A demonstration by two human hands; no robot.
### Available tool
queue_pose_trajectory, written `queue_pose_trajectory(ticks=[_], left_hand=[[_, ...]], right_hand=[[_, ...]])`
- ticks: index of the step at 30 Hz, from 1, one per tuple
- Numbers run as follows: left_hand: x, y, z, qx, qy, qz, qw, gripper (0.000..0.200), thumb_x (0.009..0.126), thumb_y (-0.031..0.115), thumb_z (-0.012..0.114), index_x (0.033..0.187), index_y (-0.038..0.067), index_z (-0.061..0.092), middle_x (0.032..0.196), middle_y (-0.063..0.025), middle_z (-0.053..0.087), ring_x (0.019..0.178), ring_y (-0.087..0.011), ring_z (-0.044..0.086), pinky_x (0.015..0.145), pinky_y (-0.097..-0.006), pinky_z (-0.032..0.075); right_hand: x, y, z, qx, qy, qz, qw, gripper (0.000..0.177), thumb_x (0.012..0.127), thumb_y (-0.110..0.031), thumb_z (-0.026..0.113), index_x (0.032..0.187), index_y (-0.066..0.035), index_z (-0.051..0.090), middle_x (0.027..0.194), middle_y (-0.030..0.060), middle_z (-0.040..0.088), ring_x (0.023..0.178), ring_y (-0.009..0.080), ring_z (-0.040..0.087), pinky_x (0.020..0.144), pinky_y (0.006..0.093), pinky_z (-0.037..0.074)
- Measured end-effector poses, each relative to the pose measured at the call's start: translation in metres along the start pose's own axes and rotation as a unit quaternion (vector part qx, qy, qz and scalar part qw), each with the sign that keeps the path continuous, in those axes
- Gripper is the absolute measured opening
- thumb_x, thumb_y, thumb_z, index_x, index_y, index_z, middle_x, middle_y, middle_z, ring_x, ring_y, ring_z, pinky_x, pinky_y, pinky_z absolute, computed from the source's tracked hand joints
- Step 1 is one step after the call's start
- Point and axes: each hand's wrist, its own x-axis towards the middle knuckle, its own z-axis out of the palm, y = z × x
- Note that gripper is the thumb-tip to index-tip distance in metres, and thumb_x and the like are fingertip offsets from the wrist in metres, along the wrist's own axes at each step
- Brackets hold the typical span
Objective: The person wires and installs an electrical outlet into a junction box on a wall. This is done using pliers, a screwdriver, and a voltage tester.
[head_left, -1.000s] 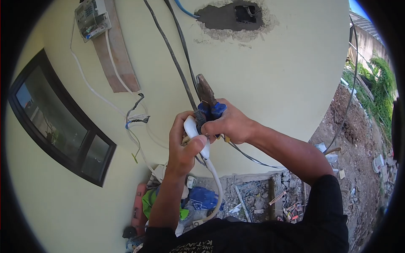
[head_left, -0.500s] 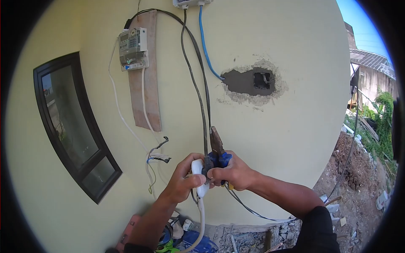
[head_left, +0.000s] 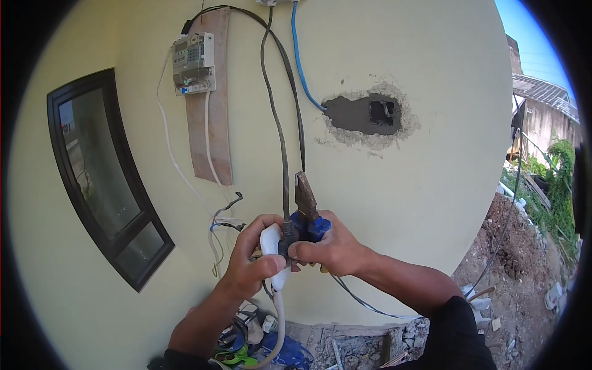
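Note:
My left hand (head_left: pixel 250 262) is wrapped round a white socket (head_left: pixel 271 240) with a thick white cable below it. Against its right side sits a black plug (head_left: pixel 286 242), whose black cable runs up the wall. My right hand (head_left: pixel 330 250) presses its thumb on the plug and also holds pliers (head_left: pixel 305 197) with blue handles, jaws pointing up. The two hands nearly meet at the plug. Fingers hide parts of the socket and the pliers' handles.
An electric meter (head_left: pixel 193 63) hangs on a wooden board (head_left: pixel 213 135). Loose wire ends (head_left: pixel 229 227) stick out below it. Right of them is a wall cavity (head_left: pixel 364 115) with a blue cable (head_left: pixel 298 61). A dark-framed window (head_left: pixel 111 185) is at left; rubble (head_left: pixel 364 351) lies below.
Both hands, with the socket, plug and pliers, have shifted slightly left and up in view. The wall scene has moved up a little. The grips look the same.

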Motion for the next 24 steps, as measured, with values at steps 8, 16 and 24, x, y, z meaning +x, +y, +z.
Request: queue_pose_trajectory(ticks=[8, 16, 24], left_hand=[[0.020, -0.026, -0.013, -0.117, -0.021, -0.001, 0.993, 0.071, 0.073, 0.029, 0.070, 0.128, -0.005, 0.042, 0.104, -0.0185, 0.061, 0.084, -0.0271, 0.069, 0.077, -0.0415, 0.062], [0.006, -0.031, -0.075, -0.173, 0.239, 0.021, 0.955, 0.051, 0.081, 0.031, 0.064, 0.119, 0.002, 0.047, 0.100, -0.0127, 0.056, 0.082, -0.0240, 0.067, 0.077, -0.0439, 0.062], [-0.015, -0.052, -0.006, -0.241, -0.035, 0.043, 0.969, 0.083, 0.072, 0.030, 0.075, 0.137, -0.002, 0.035, 0.118, -0.0207, 0.053, 0.102, -0.0319, 0.065, 0.087, -0.0499, 0.059]], right_hand=[[0.010, 0.017, -0.006, 0.027, 0.049, 0.021, 0.998, 0.016, 0.079, -0.015, 0.066, 0.081, -0.003, 0.057, 0.064, 0.0051, 0.058, 0.055, 0.0126, 0.056, 0.049, 0.0274, 0.042], [0.003, 0.016, -0.057, 0.182, 0.238, -0.053, 0.953, 0.014, 0.079, -0.015, 0.062, 0.079, -0.002, 0.057, 0.069, 0.0071, 0.057, 0.056, 0.0141, 0.055, 0.052, 0.0287, 0.042], [0.002, 0.062, -0.051, -0.126, 0.200, 0.096, 0.967, 0.027, 0.085, -0.027, 0.070, 0.087, -0.002, 0.061, 0.065, 0.0036, 0.057, 0.058, 0.0113, 0.053, 0.056, 0.0287, 0.043]])
